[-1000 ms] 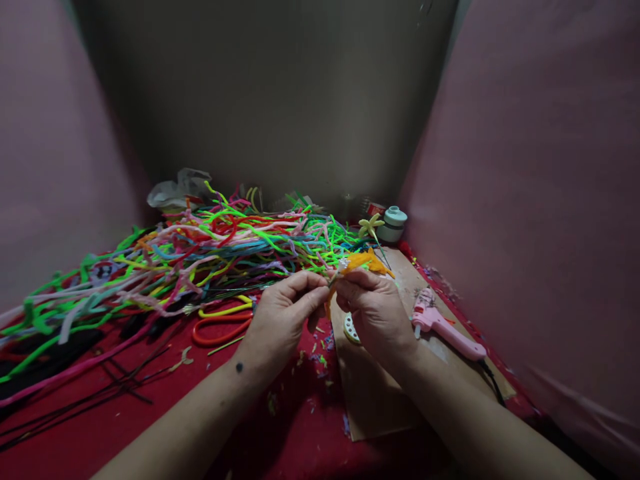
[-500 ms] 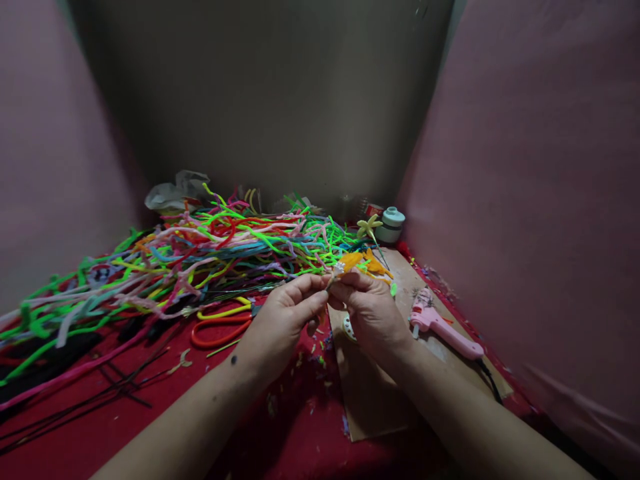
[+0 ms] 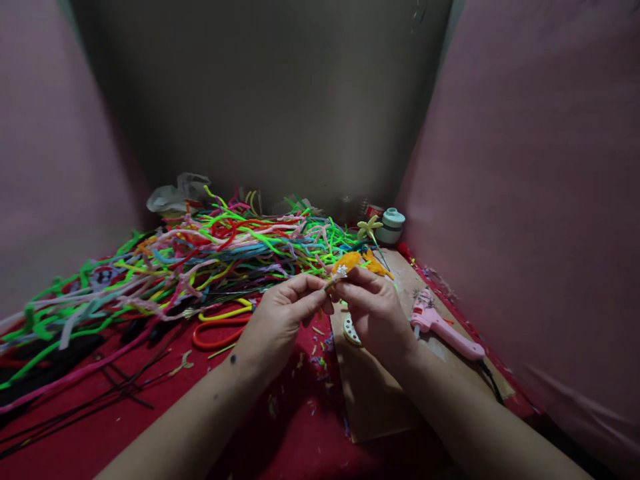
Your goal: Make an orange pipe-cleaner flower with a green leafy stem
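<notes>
Orange petal (image 3: 348, 260) is sitting between left hand (image 3: 277, 321) and right hand (image 3: 379, 319), both pinching its base, white tips (image 3: 341, 271) showing more fully than earlier.

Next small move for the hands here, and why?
I'd probably turn the orange flower piece slightly: the left hand and right hand both pinch near its base, the white cluster shows on the near side, and the far side is hidden, so a small turn should expose it.
</notes>
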The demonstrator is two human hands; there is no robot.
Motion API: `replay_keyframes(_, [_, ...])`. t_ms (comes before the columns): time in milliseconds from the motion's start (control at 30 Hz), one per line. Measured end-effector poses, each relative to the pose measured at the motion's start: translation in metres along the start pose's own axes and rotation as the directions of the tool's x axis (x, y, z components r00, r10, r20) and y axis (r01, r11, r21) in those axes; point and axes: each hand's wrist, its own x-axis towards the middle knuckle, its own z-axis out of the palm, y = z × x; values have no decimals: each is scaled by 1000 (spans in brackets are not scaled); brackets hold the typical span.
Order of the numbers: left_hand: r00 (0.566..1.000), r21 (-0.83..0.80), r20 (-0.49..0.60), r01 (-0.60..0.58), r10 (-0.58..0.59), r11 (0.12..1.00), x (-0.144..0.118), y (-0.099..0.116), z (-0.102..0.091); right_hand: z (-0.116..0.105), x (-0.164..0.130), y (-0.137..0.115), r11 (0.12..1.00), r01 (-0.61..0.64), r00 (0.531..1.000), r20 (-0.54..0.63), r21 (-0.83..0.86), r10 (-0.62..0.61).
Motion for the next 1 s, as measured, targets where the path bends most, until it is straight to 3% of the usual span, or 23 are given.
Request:
replay_keyframes(133, [1000, 46, -14, -12, 13, 999, 0, 2, 0, 1, 3, -9, 995, 12, 1000, 6, 103, -13])
replay_keyframes(300, [1000, 60, 31, -4, 3, 998, 0, 3, 2, 0, 8, -10, 998, -18, 998, -65, 56, 22])
replay_keyframes(700, [986, -246, 98, 157, -136, 956, 2, -3, 2, -3, 12, -7, 997, -48, 996, -71, 68, 53])
replay_keyframes(1000, [989, -245, 115, 121, -95, 962, 3, -9, -1, 2, 11, -11, 994, -80, 990, -108, 77, 88])
